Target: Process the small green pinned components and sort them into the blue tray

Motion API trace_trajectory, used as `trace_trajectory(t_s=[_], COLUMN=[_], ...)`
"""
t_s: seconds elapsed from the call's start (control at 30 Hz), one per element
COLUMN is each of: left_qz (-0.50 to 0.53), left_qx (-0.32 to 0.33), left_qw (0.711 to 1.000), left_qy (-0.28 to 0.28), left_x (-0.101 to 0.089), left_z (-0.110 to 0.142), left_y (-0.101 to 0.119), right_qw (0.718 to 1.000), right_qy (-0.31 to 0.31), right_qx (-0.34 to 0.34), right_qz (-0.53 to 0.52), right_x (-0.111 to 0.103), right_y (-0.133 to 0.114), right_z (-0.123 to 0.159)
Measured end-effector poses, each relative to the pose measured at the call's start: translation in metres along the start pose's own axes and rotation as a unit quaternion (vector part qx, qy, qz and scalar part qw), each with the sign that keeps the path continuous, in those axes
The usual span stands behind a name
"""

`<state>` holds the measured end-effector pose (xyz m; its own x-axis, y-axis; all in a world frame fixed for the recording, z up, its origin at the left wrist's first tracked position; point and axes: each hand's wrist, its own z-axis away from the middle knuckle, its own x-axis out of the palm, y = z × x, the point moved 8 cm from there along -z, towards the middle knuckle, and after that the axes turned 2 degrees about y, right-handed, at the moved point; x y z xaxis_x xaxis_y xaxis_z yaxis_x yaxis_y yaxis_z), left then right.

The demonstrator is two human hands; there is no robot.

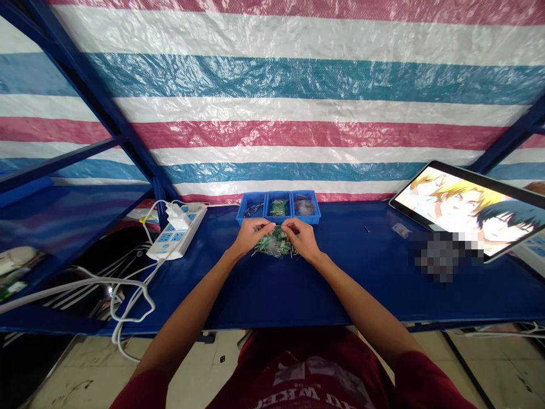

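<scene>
My left hand [251, 237] and my right hand [300, 238] bend over a heap of small green parts [273, 245] with thin metal leads, lying on the blue bench top [272, 289]. The heap looks partly wrapped in transparent plastic. Both sets of fingertips rest at its far side, close together, and what they pinch is hidden. Just beyond them stands a blue tray [277, 207] with three compartments: metal pins at left, green parts in the middle, and a bag of dark-reddish parts at right.
A white power strip [176, 232] with a plugged-in white adapter lies at left, its cables running off the bench edge. A tablet [464, 207] showing cartoon figures leans at right, near a small transparent bag [401, 230] and a small black piece [366, 229]. A striped tarp [272, 79] hangs behind.
</scene>
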<state>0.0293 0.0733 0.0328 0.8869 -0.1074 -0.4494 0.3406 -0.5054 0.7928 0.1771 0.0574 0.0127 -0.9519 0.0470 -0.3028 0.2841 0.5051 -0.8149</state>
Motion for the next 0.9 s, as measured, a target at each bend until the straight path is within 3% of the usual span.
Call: trace_trajectory(t_s=[0.43, 0.77, 0.9], left_qz=[0.054, 0.113, 0.051], left_qx=[-0.040, -0.026, -0.002], left_qw=[0.995, 0.990, 0.997], left_qy=[0.075, 0.082, 0.059], left_x=[-0.005, -0.002, -0.005], left_z=[0.001, 0.000, 0.000], left_y=[-0.008, -0.008, -0.003], right_qw=[1.000, 0.996, 0.996], right_qy=[-0.001, -0.014, 0.014], right_qx=[0.027, 0.056, 0.061], right_qz=[0.000, -0.070, -0.067], right_x=[0.001, 0.008, 0.003], right_y=[0.002, 0.007, 0.011], right_z=[0.000, 0.003, 0.002])
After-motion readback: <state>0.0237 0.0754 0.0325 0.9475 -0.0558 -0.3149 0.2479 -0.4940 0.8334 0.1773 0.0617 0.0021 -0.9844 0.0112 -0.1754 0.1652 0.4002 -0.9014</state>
